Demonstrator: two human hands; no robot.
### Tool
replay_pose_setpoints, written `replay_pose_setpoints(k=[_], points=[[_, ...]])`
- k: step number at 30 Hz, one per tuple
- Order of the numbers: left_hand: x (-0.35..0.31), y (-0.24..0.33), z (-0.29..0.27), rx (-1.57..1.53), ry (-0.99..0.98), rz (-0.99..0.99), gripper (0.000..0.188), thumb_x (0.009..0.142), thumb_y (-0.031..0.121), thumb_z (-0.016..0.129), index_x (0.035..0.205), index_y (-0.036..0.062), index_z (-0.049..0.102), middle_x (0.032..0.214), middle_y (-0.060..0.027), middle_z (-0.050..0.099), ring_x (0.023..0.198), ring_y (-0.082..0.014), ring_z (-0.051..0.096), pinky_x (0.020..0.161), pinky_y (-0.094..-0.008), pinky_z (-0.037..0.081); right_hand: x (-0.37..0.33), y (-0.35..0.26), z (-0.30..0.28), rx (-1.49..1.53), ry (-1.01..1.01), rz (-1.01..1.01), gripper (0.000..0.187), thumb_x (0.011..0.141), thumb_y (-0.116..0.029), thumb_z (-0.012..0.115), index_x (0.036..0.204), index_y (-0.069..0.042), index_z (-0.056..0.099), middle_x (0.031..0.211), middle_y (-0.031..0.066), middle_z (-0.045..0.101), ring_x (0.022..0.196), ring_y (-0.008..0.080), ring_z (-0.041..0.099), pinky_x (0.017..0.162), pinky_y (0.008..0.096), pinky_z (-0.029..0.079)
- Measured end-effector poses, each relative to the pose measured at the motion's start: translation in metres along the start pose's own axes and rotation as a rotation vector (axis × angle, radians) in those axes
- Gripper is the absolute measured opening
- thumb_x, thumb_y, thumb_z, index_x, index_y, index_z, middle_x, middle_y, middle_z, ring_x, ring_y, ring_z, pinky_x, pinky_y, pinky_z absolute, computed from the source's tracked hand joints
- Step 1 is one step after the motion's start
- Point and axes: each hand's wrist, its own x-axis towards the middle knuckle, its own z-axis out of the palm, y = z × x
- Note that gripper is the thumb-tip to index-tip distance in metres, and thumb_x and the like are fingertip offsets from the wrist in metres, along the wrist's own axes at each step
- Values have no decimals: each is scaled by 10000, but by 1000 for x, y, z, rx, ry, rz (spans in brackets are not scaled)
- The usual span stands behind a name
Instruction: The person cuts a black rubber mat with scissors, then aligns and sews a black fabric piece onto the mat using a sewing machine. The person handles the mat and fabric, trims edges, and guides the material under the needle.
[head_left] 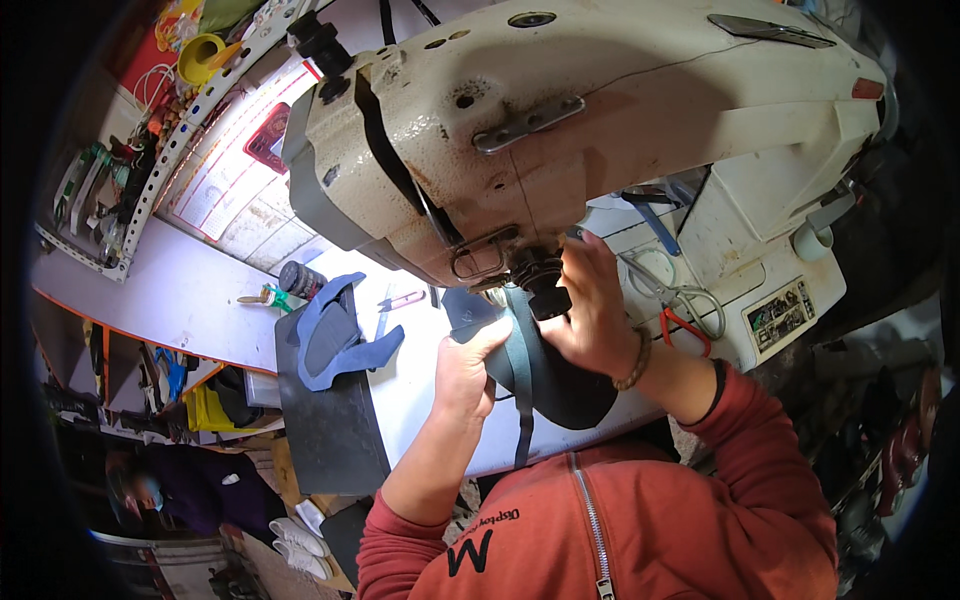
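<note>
My left hand (466, 378) pinches the edge of a dark shoe-upper-like piece (577, 392) with a teal strip (517, 335) along it, its thumb on top. The strip's loose tail hangs toward my body. The piece lies beneath the head of a cream sewing machine (640, 100), which hides the needle area. My right hand (598, 325) is closed, its fingers curled beside a black knob (540, 282) on the machine, the thumb low near the dark piece. Whether it grips the knob or the material, I cannot tell.
Left of the work lie a blue cut-out piece (330, 335), a black sheet (325, 430), a pink-and-white pen (402, 300) and a dark jar (300, 280). Red-handled scissors (685, 315) rest right of my right hand. Another person (205, 485) is at the lower left, near white shoes (300, 545).
</note>
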Motion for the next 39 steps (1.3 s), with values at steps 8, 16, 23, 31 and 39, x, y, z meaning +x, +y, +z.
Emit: replay_pose_setpoints(k=[8, 16, 23, 31, 39], points=[[7, 0, -11, 71, -26, -31, 205, 796, 7, 604, 988, -57, 636, 893, -104, 677, 753, -186, 661, 709, -299, 540, 29, 25, 0, 103, -259, 98, 206, 795, -177, 644, 866, -15, 537, 714, 138, 608, 681, 327, 621, 592, 415, 482], [6, -6, -8, 46, -54, 56, 216, 776, -13, 608, 991, -27, 628, 908, -75, 663, 791, -174, 649, 734, -294, 526, 43, 35, 0, -14, -563, 171, 402, 672, -23, 597, 1073, -49, 621, 971, 146, 652, 908, 336, 606, 792, 375, 483], [7, -8, -6, 78, -7, 92, 211, 772, -29, 605, 982, -32, 629, 906, -72, 662, 779, -169, 650, 722, -286, 528, 44, 37, 2, -12, -440, 79, 282, 710, -112, 658, 970, -16, 602, 826, 174, 639, 794, 344, 627, 703, 398, 503], [13, -6, -7, 33, -61, 82, 201, 781, -49, 591, 978, -36, 632, 904, -68, 664, 766, -165, 651, 709, -279, 532, 51, 50, 10, 8, -431, -26, 161, 733, -126, 638, 772, 30, 627, 730, 215, 639, 725, 368, 646, 658, 415, 526], [13, -8, -6, 80, -28, 105, 186, 792, -46, 596, 974, -26, 632, 909, -68, 661, 771, -170, 650, 701, -281, 533, 51, 54, 11, -29, -431, -74, 153, 717, -108, 637, 724, 44, 619, 727, 230, 633, 717, 370, 644, 664, 409, 526]])
